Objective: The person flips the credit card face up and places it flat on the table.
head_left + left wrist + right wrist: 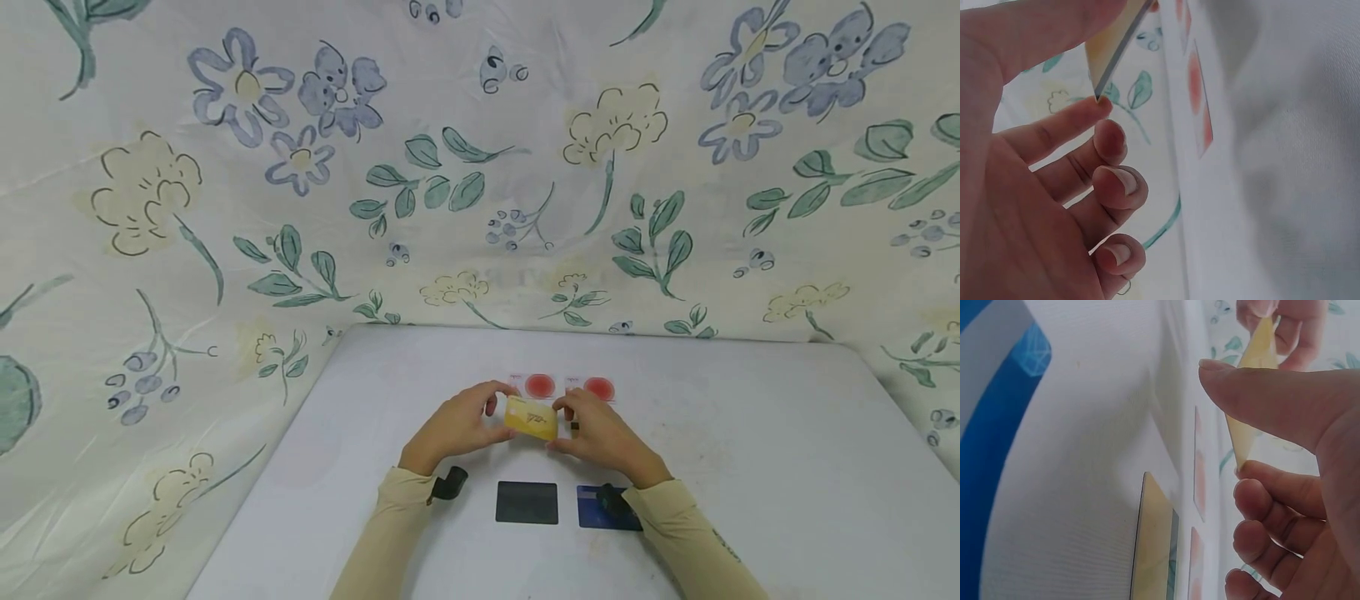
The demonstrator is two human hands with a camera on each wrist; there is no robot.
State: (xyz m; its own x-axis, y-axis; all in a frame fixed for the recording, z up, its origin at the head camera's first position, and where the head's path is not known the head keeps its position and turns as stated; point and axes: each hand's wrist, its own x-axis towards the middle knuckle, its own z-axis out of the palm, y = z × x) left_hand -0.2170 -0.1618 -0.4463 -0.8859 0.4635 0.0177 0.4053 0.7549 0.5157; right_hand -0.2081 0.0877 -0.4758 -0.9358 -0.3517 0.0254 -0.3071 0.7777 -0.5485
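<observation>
A yellow plastic card [531,418] is held up over the white table by both hands. My left hand [457,425] pinches its left edge between thumb and index finger, the other fingers loosely bent in the left wrist view. At the opposite edge, the thumb and index finger of my right hand [603,433] pinch the same card. Beneath the right hand lies another card, pale yellow with a dark strip [1155,540], mostly hidden in the head view. Just beyond the hands are two white cards with red ovals, a left one [540,386] and a right one [599,388].
Nearer the body, a dark grey card [527,502] lies flat on the white table [750,433]. To its right is a blue card [592,517], partly covered by the right wrist's black camera [611,500]. Floral cloth [465,250] hangs behind the table.
</observation>
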